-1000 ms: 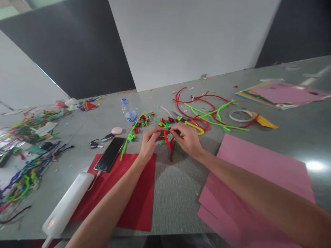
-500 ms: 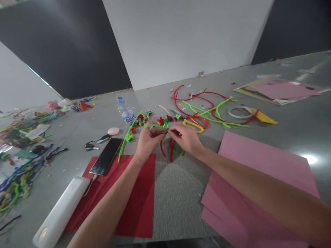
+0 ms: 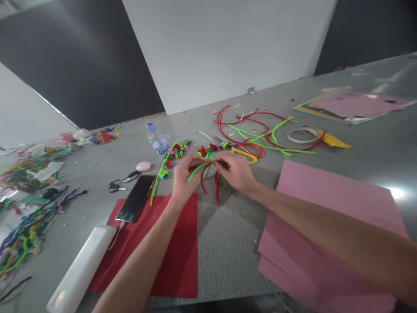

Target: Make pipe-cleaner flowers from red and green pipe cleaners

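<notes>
Both hands meet over the middle of the table, pinching red and green pipe cleaners. My left hand (image 3: 186,176) is closed on them, and a green pipe cleaner (image 3: 196,171) sticks out toward the left across its fingers. My right hand (image 3: 237,173) pinches the same bundle at the point where the strands meet. Red pipe cleaner ends (image 3: 217,187) hang below the fingertips, with green ends beside them. Just behind the hands lie small twisted red and green pipe cleaner pieces (image 3: 202,151). The crossing itself is partly hidden by my fingers.
Loose red and green pipe cleaners (image 3: 273,134) lie behind, near a tape roll (image 3: 303,141). Pink sheets (image 3: 339,204) are at right. At left are a red sheet (image 3: 177,261), a phone (image 3: 136,199), a white device (image 3: 83,267) and a water bottle (image 3: 157,140).
The green strand over my left hand has swung down toward me and now points to the lower left. My fingers stay together on the bundle. The camera view has shifted slightly.
</notes>
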### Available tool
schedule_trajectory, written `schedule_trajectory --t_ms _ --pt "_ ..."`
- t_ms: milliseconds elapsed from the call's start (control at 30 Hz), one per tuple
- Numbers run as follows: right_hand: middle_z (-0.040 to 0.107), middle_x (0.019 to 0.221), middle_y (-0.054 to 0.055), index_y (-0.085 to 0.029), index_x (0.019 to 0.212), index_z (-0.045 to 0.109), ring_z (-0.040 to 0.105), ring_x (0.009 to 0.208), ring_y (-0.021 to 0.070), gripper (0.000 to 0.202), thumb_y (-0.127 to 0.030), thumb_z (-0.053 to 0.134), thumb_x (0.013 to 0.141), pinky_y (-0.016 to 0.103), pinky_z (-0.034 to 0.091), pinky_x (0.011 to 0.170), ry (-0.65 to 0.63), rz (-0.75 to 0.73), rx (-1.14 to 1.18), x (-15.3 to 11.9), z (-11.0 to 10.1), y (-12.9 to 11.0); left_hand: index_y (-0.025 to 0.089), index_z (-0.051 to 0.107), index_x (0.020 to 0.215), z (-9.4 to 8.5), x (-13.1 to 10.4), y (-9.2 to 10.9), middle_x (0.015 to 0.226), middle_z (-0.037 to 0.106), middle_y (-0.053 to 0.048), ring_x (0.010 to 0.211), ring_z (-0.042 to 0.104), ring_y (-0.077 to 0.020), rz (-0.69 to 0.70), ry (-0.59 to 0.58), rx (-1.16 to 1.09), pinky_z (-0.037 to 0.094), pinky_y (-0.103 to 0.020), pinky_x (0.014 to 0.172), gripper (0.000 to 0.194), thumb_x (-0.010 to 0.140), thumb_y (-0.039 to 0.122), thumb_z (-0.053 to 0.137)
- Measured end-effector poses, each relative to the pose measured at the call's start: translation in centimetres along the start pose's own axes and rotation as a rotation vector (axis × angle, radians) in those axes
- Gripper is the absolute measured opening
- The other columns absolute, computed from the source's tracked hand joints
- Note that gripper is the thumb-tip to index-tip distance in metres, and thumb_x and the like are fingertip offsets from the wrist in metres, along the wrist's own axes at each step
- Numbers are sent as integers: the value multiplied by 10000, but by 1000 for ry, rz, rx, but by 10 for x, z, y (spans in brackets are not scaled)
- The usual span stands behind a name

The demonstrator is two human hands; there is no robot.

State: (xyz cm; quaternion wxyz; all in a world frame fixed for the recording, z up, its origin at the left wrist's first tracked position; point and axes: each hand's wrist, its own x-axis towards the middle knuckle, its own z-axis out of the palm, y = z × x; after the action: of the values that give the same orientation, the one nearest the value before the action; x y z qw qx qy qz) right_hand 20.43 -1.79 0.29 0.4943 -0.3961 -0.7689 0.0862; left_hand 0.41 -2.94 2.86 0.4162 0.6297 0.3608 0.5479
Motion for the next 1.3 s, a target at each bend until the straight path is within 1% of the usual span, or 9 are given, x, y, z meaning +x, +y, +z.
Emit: schedule_trajectory --t_ms 133,267,500,600,733,933,1067,1133,1300 --pt "789 982 51 -243 949 716 714 877 230 125 -195 628 1024 347 478 777 -3 0 -20 0 0 0 211 753 884 1 4 5 929 834 -25 822 770 -167 -17 74 51 608 -284 800 63 849 192 802" --pt "788 999 58 -240 944 710 712 901 231 140 -198 616 1039 346 477 789 -40 -11 -54 0 -2 -1 200 722 928 -2 5 7 897 832 -27 599 698 -126 -193 70 -116 531 -240 555 155 825 255 824" --pt "767 986 63 -236 974 707 688 889 220 160 -237 581 1072 345 475 783 -53 -32 -57 -1 -4 -4 198 697 1035 -4 3 12 1007 835 -62 944 825 -197 -378 31 -381 665 -339 915 229 899 344 810" --pt "760 980 58 -241 980 701 682 882 215 156 -240 577 1074 344 473 780 -42 -40 -41 -2 -4 -5 200 703 1005 -4 3 10 999 822 -39 972 812 -177 -399 15 -367 655 -307 928 241 864 312 863" --pt "753 967 57 -235 969 693 686 874 210 158 -226 577 1076 339 468 768 -24 -67 -57 -1 -5 -8 181 724 932 -5 4 5 871 802 -27 809 786 -154 -405 21 -341 654 -276 829 306 770 321 943" --pt "753 952 36 -239 1002 681 678 838 177 138 -181 585 1083 311 463 728 49 -194 -131 -2 -8 -15 154 767 826 -9 5 6 856 825 -107 843 817 -242 -535 -129 -383 665 -366 874 410 819 555 850" --pt "739 918 24 -236 1006 663 672 818 162 137 -165 583 1091 302 478 732 105 -299 -143 -2 -10 -18 137 801 800 -14 10 6 924 844 -182 994 826 -330 -627 -257 -412 645 -452 967 717 835 836 643" --pt "741 914 22 -243 1004 660 679 825 166 146 -180 576 1104 305 493 744 107 -335 -164 -1 -11 -19 137 818 821 -14 11 5 942 848 -189 1012 823 -339 -622 -243 -399 640 -465 973 798 826 904 596" --pt "766 953 47 -220 1033 668 709 856 180 126 -197 578 1118 314 517 767 79 -425 -208 0 -13 -23 169 838 928 -10 7 5 1006 848 -104 900 800 -220 -429 -111 -327 643 -333 845 432 830 588 867"
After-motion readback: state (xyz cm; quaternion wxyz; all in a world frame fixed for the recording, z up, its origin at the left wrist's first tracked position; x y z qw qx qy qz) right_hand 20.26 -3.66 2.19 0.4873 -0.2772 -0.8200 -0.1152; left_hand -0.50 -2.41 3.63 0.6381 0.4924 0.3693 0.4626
